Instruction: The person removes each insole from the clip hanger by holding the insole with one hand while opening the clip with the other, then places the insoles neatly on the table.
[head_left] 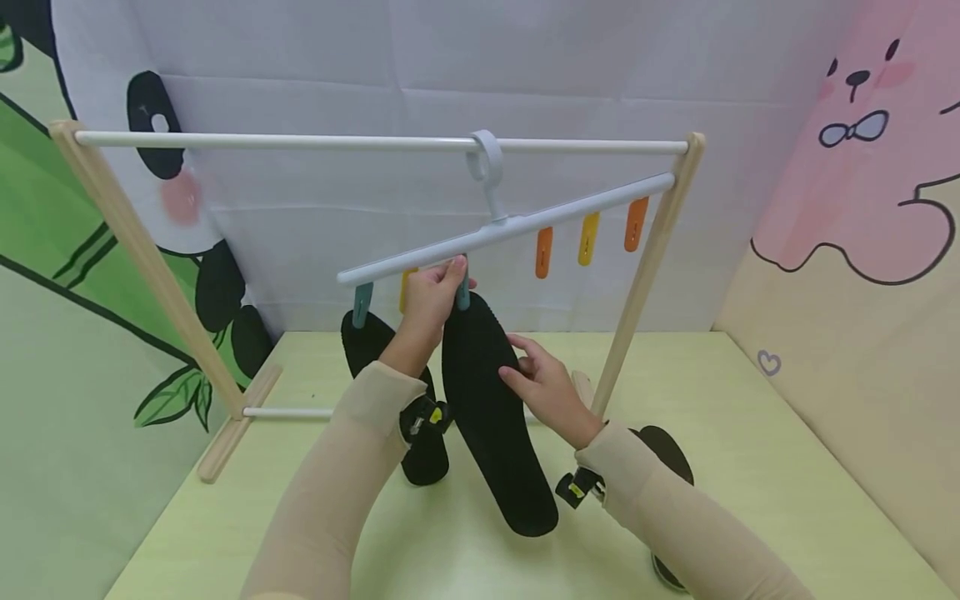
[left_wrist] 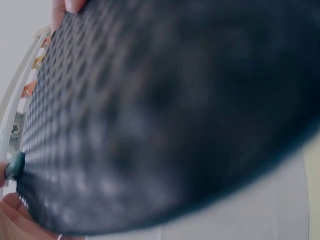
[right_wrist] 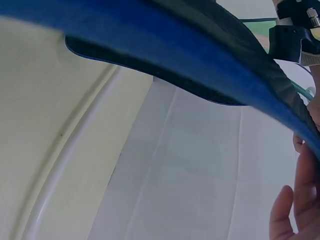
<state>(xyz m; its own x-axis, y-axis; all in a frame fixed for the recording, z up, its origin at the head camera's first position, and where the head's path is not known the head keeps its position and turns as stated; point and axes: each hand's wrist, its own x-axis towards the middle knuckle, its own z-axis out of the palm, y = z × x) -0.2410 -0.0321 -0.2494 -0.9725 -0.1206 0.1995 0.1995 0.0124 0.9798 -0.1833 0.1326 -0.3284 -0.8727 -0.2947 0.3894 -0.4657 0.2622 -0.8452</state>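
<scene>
- At far left, the rack's left wooden leg (head_left: 152, 267) stands on the tabletop (head_left: 787, 467); a white rail (head_left: 300, 142) runs from its top, carrying a white hanger (head_left: 585, 206) tilted with its left end lower.
- The left insole (head_left: 427, 460) hangs from the first teal clip (head_left: 363, 304), partly behind your left sleeve.
- A yellow clip (head_left: 405, 287) shows beside your left grip (head_left: 427, 304), which pinches the second teal clip (head_left: 462, 293), fingers and thumb closed on it.
- That clip overlaps the top of the right insole (head_left: 491, 417); you cannot tell whether its jaws clamp it. This insole hangs slanting below the hanger, between your hands.
- The head view gives you its plain black face; your left wrist view alone shows its dimpled face, and your right wrist view a blue edge.
- Your right grip (head_left: 551, 387) lightly pinches its right edge, thumb in front; your left wrist view adds fingertips on the dimpled side.
- Further right hang three more clips, orange (head_left: 543, 252), yellow and orange, before the right wooden leg (head_left: 648, 275).
- A dark object (head_left: 667, 450) lies partly under your right sleeve.
</scene>
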